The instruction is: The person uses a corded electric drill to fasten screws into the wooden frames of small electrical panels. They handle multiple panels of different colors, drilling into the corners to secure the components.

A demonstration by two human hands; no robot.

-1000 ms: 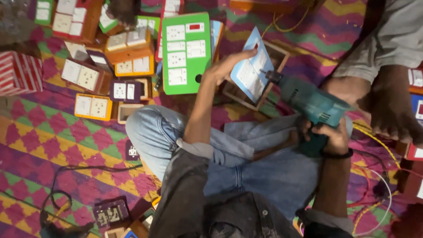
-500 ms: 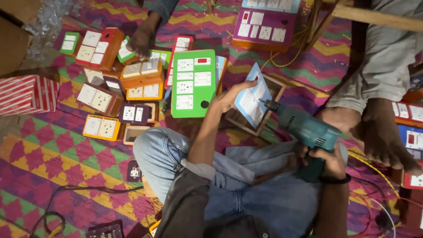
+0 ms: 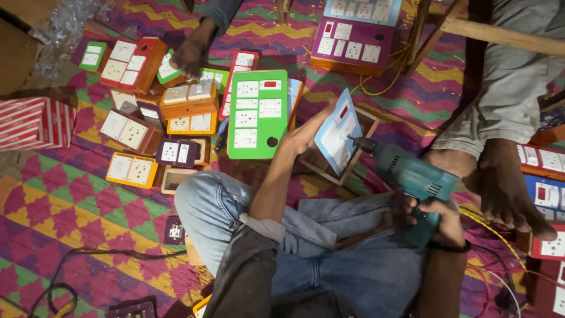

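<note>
Two hands at work on a blue switch panel over a patterned rug

Left hand (image 3: 303,136) grips the tilted blue switch panel (image 3: 337,135) by its left edge, above an open wooden box (image 3: 365,126); right hand (image 3: 436,219) is clenched on the handle of a teal power drill (image 3: 412,176), its bit touching the panel's face. Just left lies a green switchboard (image 3: 258,115); another person's bare foot (image 3: 509,191) rests to the right

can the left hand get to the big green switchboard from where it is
Probably yes. The left hand is holding the blue panel tilted on its wooden box, right beside the green switchboard, with nothing between them. It would have to let go of the panel first.
</note>
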